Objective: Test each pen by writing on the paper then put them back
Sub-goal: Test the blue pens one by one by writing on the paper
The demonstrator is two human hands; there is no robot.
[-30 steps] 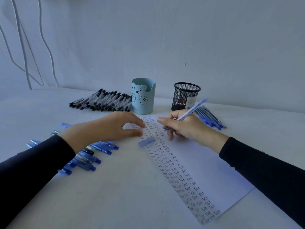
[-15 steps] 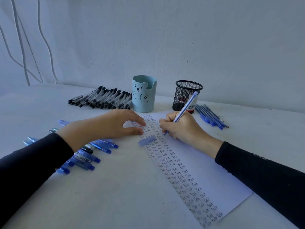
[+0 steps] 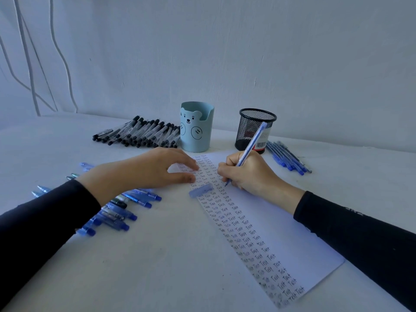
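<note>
A white sheet of paper [image 3: 276,224] lies on the table, with columns of the word "Test" down its left side. My right hand [image 3: 252,172] grips a blue pen [image 3: 252,143] in a writing hold, its tip touching the paper near the top of the columns. My left hand [image 3: 146,170] rests flat with spread fingers on the paper's upper left corner and holds nothing. The pen's blue cap [image 3: 201,190] lies loose on the paper between my hands.
A row of black-capped pens [image 3: 137,134] lies at the back left. Several blue click pens [image 3: 121,210] lie under my left forearm, and more blue pens [image 3: 288,156] at the back right. A blue bear cup [image 3: 196,127] and a black mesh cup [image 3: 254,129] stand behind the paper.
My right hand tipped the pen from nearly flat to steeply upright and brought its tip down onto the paper. My left hand stayed on the sheet.
</note>
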